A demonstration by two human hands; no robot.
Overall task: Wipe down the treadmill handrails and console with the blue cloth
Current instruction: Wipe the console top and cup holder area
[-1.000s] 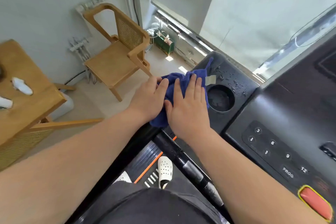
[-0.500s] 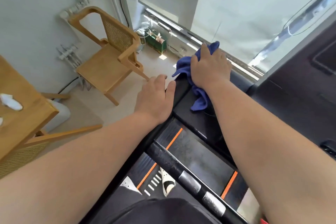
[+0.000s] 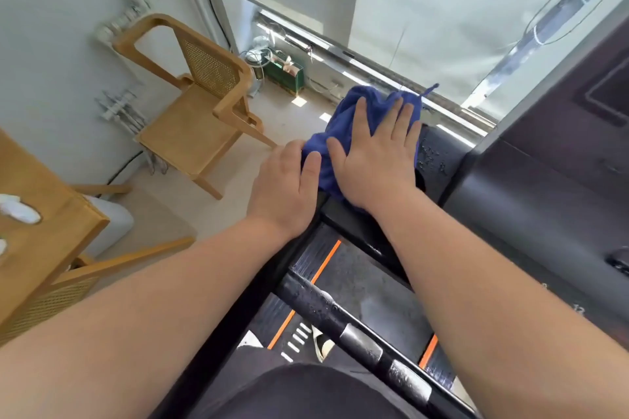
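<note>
The blue cloth [image 3: 343, 122] lies bunched on the left end of the black treadmill console [image 3: 439, 153]. My right hand [image 3: 372, 160] presses flat on the cloth with fingers spread and straight. My left hand [image 3: 284, 190] rests on the console's left edge, its thumb touching the cloth's near corner; its fingertips are hidden over the edge. Water drops show on the console to the right of the cloth. The black front handrail bar [image 3: 357, 333] with silver grip plates runs below my arms.
A wooden chair [image 3: 194, 119] stands on the floor to the left. A wooden table [image 3: 51, 235] with white objects is at far left. The window sill [image 3: 357, 61] runs behind the treadmill. The control panel [image 3: 544, 214] fills the right. My shoe [image 3: 320, 343] stands on the belt below.
My right hand drew the cloth back toward me and to the left from the console's far edge. My left hand now touches the cloth again. The camera tilted slightly.
</note>
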